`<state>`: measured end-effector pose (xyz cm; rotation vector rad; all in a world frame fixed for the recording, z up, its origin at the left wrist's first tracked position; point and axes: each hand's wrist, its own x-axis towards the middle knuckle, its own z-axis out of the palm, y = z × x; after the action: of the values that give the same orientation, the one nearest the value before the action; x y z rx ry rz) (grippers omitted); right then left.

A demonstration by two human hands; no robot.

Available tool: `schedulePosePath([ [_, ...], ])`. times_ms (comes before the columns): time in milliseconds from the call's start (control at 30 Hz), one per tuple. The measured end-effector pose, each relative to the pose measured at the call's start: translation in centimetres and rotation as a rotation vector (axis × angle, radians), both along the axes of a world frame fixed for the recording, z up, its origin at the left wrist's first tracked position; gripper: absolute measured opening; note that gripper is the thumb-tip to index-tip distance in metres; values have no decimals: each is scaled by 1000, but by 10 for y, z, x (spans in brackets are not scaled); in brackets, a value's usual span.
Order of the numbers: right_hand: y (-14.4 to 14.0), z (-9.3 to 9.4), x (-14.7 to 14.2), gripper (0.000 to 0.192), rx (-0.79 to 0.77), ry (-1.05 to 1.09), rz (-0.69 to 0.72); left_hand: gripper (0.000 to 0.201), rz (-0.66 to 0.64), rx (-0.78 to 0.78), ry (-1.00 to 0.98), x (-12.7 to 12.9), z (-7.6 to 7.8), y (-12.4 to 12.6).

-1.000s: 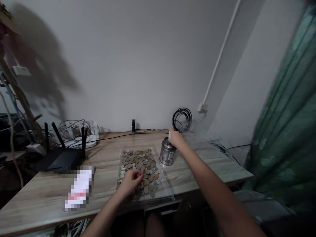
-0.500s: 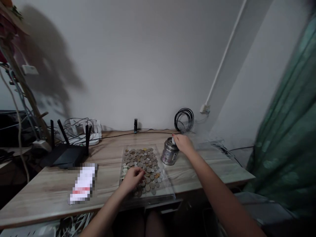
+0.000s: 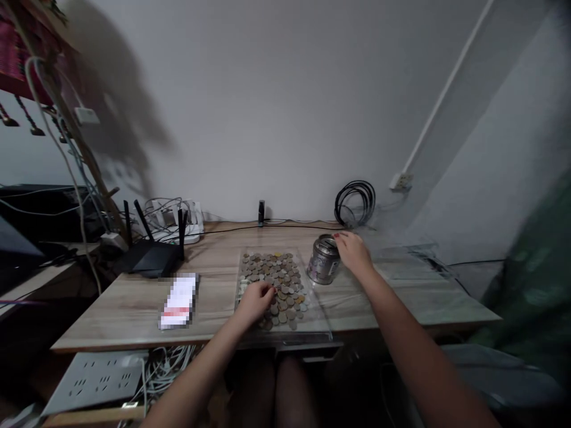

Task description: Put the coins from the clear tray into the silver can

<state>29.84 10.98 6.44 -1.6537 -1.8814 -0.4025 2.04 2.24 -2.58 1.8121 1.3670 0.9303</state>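
A clear tray (image 3: 319, 321) lies flat near the front edge of the wooden desk (image 3: 214, 279), its floor covered with a loose spread of coins (image 3: 274, 282), silver and brown and a few brassy ones. The person's left hand (image 3: 255, 301) rests on the near-left part of that spread, fingers curled down onto the coins; whether a coin is pinched between them cannot be made out from here. Just to the right of the tray stands a small metal tin (image 3: 324, 259), upright, its top open. The right hand (image 3: 354, 252) is against the tin's right side at the rim, thumb and fingers bent loosely around it rather than spread wide, though how firmly it grips is unclear. To the left of the tray, well apart from it, lies a flat white packet (image 3: 179, 300), blurred out, and farther back on that side sits a black router (image 3: 151, 257) with its antennas up. Behind the tray, at the wall, a small black stick-shaped device (image 3: 261, 212) stands upright, and behind the tin a coil of black cable (image 3: 355, 203) leans against the wall.
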Motion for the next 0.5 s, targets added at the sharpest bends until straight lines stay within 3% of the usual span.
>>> schedulePosePath([
  [100, -17, -4, -25, 34, 128, 30, 68, 24, 102, 95, 169, 0, 1, -2],
  [200, -38, -24, -68, 28, -8, -11, 340, 25, 218, 220, 217, 1, 1, -4],
  [267, -48, -44, -96, 25, -238, -109, 538, 35, 285, 305, 128, -2, 2, -5],
  [333, -53, -62, -119, 25, -396, -187, 643, 40, 351, 354, -41, -10, 3, -6],
  [400, -53, -74, -135, 26, -435, -189, 647, 38, 404, 371, -196, -24, 5, -6],
  [500, -48, -79, -155, 24, -476, -146, 637, 36, 463, 354, -267, -46, 6, -5],
])
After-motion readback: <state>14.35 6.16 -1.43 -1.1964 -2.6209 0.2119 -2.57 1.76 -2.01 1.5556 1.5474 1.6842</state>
